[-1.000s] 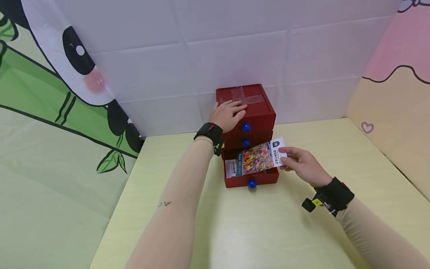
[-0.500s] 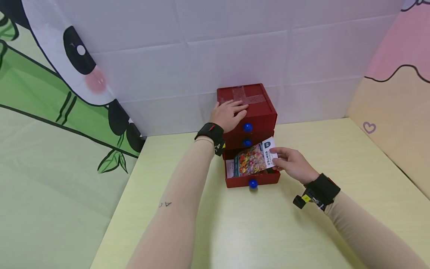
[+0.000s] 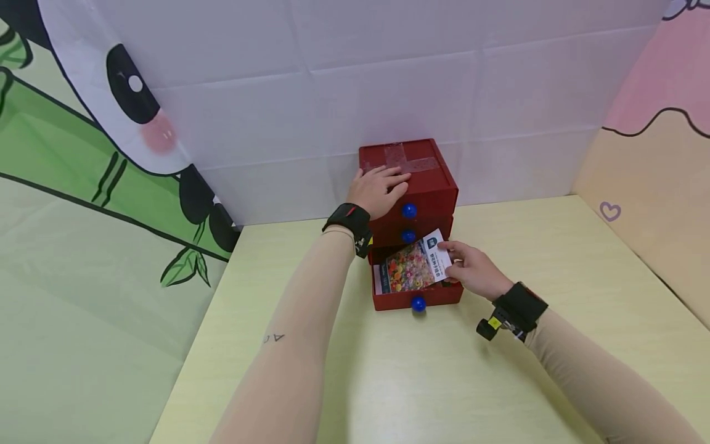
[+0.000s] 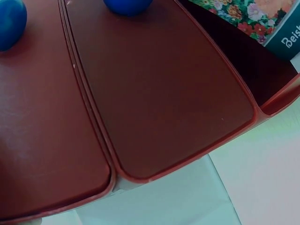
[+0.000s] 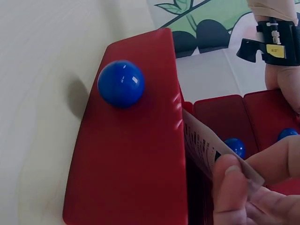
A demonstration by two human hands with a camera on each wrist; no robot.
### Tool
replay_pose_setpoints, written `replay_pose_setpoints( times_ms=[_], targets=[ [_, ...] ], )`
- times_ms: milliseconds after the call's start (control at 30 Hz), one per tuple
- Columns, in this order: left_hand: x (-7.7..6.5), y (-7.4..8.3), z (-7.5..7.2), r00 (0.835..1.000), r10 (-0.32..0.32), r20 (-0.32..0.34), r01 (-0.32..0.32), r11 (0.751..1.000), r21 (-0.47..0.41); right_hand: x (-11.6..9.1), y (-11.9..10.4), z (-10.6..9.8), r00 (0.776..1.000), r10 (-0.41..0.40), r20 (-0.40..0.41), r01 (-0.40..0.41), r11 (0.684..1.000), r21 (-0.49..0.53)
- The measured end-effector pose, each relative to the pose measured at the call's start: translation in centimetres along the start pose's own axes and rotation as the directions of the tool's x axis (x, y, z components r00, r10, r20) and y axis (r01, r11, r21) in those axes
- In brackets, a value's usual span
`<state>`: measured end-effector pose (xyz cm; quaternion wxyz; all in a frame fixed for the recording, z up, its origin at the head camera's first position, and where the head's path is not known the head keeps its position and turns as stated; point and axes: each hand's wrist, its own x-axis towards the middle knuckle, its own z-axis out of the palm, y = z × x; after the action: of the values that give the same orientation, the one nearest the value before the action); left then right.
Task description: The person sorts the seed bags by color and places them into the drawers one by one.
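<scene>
A small red chest of drawers (image 3: 427,196) stands against the back wall, its bottom drawer (image 3: 396,301) pulled out. My left hand (image 3: 377,190) rests flat on top of the chest with its fingers spread. Between thumb and fingers, my right hand (image 3: 471,269) pinches the white end of a flower-printed packet (image 3: 409,267), which slants down into the open drawer. A second white-edged packet (image 3: 378,279) shows at the drawer's left side, mostly covered. In the right wrist view the thumb (image 5: 229,180) presses on the packet's edge.
Blue round knobs (image 3: 418,303) stick out from the drawer fronts. The pale wooden table (image 3: 410,376) spreads before the chest. A printed cloth wall (image 3: 266,135) rises behind it, and another wall (image 3: 649,185) stands at the right.
My right hand has moved left and slightly inward, carrying the flower-printed packet lower into the open drawer and tilting it more. The left hand stays on top of the chest.
</scene>
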<state>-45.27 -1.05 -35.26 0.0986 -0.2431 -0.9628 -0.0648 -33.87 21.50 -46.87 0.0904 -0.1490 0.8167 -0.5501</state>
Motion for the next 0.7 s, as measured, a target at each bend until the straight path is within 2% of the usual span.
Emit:
replay_pose_setpoints(
  times_ms=[167, 300, 467, 700],
  targets=[
    [0.0, -0.1, 0.1, 1.000, 0.003, -0.003, -0.003, 1.000, -0.010, 0.3, 0.2, -0.1, 1.000, 0.026, 0.012, -0.024, 0.994, -0.110],
    [0.0, -0.1, 0.0, 1.000, 0.003, -0.005, -0.003, 1.000, -0.014, 0.6, 0.1, -0.1, 1.000, -0.004, 0.004, 0.004, 0.975, -0.223],
    [0.1, -0.2, 0.1, 1.000, -0.001, -0.001, 0.001, 1.000, -0.012, 1.1, -0.2, 0.1, 0.999, -0.050, -0.014, 0.042, 0.937, -0.348],
    [0.2, -0.2, 0.2, 1.000, -0.005, -0.002, 0.005, 1.000, -0.005, 2.2, -0.4, 0.3, 0.997, -0.065, -0.036, 0.037, 0.860, -0.509]
  ],
)
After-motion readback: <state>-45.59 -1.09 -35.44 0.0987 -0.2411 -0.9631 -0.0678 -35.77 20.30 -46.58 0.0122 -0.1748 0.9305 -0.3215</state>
